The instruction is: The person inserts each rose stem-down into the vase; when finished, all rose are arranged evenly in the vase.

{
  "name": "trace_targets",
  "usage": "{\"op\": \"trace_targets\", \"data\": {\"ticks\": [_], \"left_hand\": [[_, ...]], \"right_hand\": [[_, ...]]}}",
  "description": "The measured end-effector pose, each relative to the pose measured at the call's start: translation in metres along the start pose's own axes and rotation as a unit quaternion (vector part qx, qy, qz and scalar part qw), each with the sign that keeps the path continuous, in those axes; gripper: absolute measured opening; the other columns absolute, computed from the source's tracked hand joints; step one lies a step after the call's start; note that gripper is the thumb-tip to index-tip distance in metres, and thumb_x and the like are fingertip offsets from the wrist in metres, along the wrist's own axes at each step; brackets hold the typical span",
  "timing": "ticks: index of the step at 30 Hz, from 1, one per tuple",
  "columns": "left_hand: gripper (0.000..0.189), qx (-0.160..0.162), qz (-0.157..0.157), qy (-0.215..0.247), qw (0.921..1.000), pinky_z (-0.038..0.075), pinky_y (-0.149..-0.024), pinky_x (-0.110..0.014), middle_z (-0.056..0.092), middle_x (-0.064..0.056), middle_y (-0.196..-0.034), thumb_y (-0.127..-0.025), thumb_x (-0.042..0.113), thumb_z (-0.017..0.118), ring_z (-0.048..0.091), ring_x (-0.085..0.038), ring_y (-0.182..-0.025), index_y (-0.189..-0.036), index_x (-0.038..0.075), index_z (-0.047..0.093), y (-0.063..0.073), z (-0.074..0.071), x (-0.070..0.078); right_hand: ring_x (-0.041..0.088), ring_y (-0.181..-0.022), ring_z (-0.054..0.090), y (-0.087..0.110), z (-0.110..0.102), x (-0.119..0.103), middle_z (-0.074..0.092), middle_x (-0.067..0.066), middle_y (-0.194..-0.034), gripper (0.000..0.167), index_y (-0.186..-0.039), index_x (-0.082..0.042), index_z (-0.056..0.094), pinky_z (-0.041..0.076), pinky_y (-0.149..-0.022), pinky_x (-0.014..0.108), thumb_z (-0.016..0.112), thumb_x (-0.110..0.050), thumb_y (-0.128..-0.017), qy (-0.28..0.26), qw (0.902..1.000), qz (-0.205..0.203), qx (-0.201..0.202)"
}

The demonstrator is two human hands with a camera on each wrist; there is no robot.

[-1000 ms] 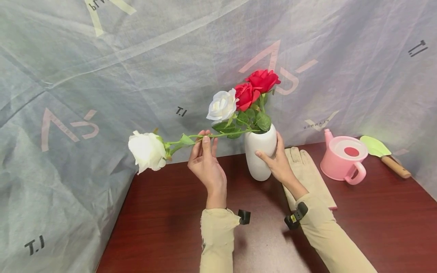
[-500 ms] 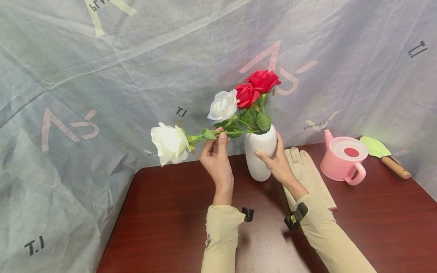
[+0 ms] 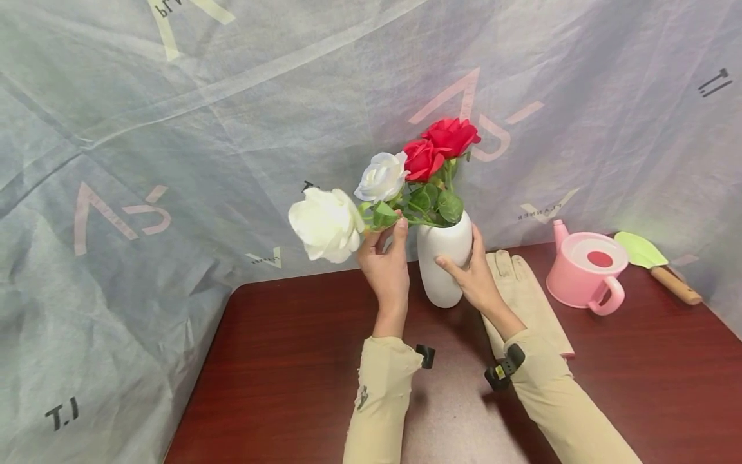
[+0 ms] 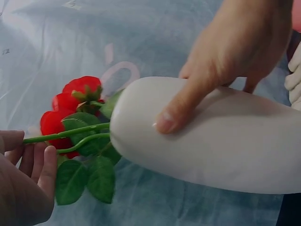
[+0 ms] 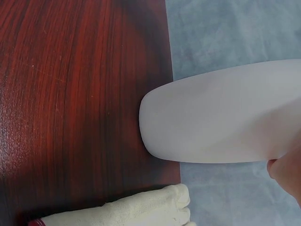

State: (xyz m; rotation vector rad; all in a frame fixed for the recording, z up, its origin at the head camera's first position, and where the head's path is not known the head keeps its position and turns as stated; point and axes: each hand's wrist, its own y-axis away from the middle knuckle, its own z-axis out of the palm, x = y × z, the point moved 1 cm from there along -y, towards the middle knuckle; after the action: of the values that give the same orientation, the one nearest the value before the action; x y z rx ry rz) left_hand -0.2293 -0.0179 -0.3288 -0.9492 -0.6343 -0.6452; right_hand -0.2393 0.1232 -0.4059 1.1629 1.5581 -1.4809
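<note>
My left hand (image 3: 387, 267) pinches the green stem (image 4: 66, 134) of a large white rose (image 3: 324, 224) between thumb and fingers. The bloom leans out to the left, and the stem's far end runs into the mouth of a white vase (image 3: 438, 258). Round the vase's right side, my right hand (image 3: 476, 277) grips it, thumb across the front. A second white rose (image 3: 382, 176) and two red roses (image 3: 449, 136) with green leaves (image 4: 84, 176) stand in the vase. In the right wrist view the vase's base (image 5: 155, 125) shows over the tabletop.
Cream work gloves (image 3: 524, 303) lie right of the vase, under the right forearm. Farther right are a pink watering can (image 3: 574, 277) and a green trowel (image 3: 640, 250) with a wooden handle. A grey printed cloth (image 3: 261, 129) hangs behind the dark red table (image 3: 278, 361).
My left hand has moved right toward the vase, sliding the white rose's stem farther into it. The bloom now sits close beside the other flowers. My right hand keeps its grip on the vase.
</note>
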Motion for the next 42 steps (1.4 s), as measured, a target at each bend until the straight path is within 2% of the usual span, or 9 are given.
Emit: {"op": "trace_targets", "data": {"ticks": [7,11,14,17,21,29,32,35,42], "left_hand": [[0.029,-0.008,-0.034,-0.018,0.9992,0.054,-0.069,-0.031,0.065,-0.002,-0.096,-0.08,0.004,0.073,0.063,-0.018,-0.085,-0.107,-0.002,0.065,0.002,0.009,-0.01],[0.022,-0.032,-0.04,-0.04,0.9979,0.055,-0.068,-0.032,0.067,-0.005,-0.089,-0.08,0.002,0.072,0.064,-0.018,-0.082,-0.1,-0.003,0.067,0.003,0.015,-0.008],[0.013,-0.057,-0.025,-0.067,0.9958,0.055,-0.061,-0.032,0.066,-0.012,-0.081,-0.08,-0.001,0.069,0.063,-0.021,-0.075,-0.092,-0.006,0.068,0.005,0.019,-0.001],[0.009,-0.071,0.012,-0.106,0.9918,0.053,-0.056,-0.033,0.064,-0.012,-0.074,-0.081,0.004,0.07,0.06,-0.022,-0.065,-0.087,-0.003,0.069,0.005,0.021,-0.012],[0.014,-0.074,0.058,-0.188,0.9776,0.051,-0.061,-0.032,0.064,-0.006,-0.069,-0.079,0.013,0.076,0.059,-0.017,-0.064,-0.076,0.001,0.07,0.004,0.021,-0.034],[0.004,-0.109,0.108,-0.287,0.9454,0.048,-0.059,-0.021,0.065,-0.004,-0.067,-0.074,-0.001,0.073,0.058,-0.014,-0.06,-0.074,0.003,0.072,0.004,0.021,-0.039],[0.007,-0.121,0.124,-0.329,0.9282,0.048,-0.069,-0.026,0.065,-0.003,-0.066,-0.074,-0.003,0.071,0.059,-0.015,-0.061,-0.074,0.004,0.073,0.005,0.022,-0.037],[0.008,-0.126,0.123,-0.355,0.9181,0.045,-0.079,-0.033,0.064,-0.003,-0.065,-0.074,-0.002,0.072,0.059,-0.017,-0.064,-0.072,0.005,0.073,0.007,0.023,-0.038],[0.008,-0.13,0.097,-0.335,0.928,0.046,-0.079,-0.029,0.062,-0.005,-0.075,-0.076,-0.004,0.07,0.058,-0.018,-0.07,-0.075,0.003,0.073,0.009,0.025,-0.038]], "right_hand": [[0.032,-0.129,0.026,0.001,0.0,0.0,0.015,0.017,-0.148,0.09,-0.148,-0.006,0.004,0.025,-0.101,0.051,0.068,-0.011,-0.086,0.006,1.0,0.005,-0.002],[0.033,-0.129,0.026,0.001,-0.001,0.0,0.015,0.017,-0.148,0.09,-0.148,-0.006,0.004,0.025,-0.101,0.052,0.068,-0.012,-0.086,0.011,0.9999,0.005,-0.001],[0.033,-0.129,0.026,0.001,-0.001,-0.001,0.014,0.017,-0.148,0.089,-0.148,-0.005,0.003,0.025,-0.101,0.053,0.068,-0.012,-0.086,0.009,0.9999,0.004,-0.004],[0.032,-0.129,0.026,-0.001,-0.001,0.008,0.013,0.015,-0.149,0.09,-0.149,-0.01,0.002,0.026,-0.101,0.053,0.067,-0.016,-0.087,0.009,0.9999,0.003,-0.007],[0.032,-0.13,0.024,-0.002,-0.001,0.01,0.012,0.015,-0.149,0.091,-0.149,-0.01,0.002,0.027,-0.1,0.054,0.068,-0.015,-0.086,0.0,1.0,0.0,-0.006],[0.035,-0.129,0.025,0.001,-0.002,0.0,0.013,0.02,-0.148,0.088,-0.148,-0.004,0.004,0.027,-0.1,0.055,0.067,-0.009,-0.086,0.008,0.9999,-0.011,-0.001],[0.036,-0.129,0.025,0.001,-0.002,0.0,0.013,0.02,-0.148,0.088,-0.148,-0.003,0.003,0.027,-0.1,0.055,0.066,-0.009,-0.086,0.008,0.9999,-0.011,-0.003],[0.037,-0.128,0.026,0.001,-0.002,0.0,0.014,0.021,-0.147,0.087,-0.148,-0.004,0.004,0.027,-0.099,0.055,0.066,-0.009,-0.087,0.008,0.9999,-0.011,-0.005],[0.038,-0.126,0.027,0.002,-0.002,0.0,0.014,0.022,-0.147,0.087,-0.148,-0.003,0.003,0.028,-0.098,0.056,0.065,-0.008,-0.087,0.014,0.9998,-0.011,-0.003]]}}
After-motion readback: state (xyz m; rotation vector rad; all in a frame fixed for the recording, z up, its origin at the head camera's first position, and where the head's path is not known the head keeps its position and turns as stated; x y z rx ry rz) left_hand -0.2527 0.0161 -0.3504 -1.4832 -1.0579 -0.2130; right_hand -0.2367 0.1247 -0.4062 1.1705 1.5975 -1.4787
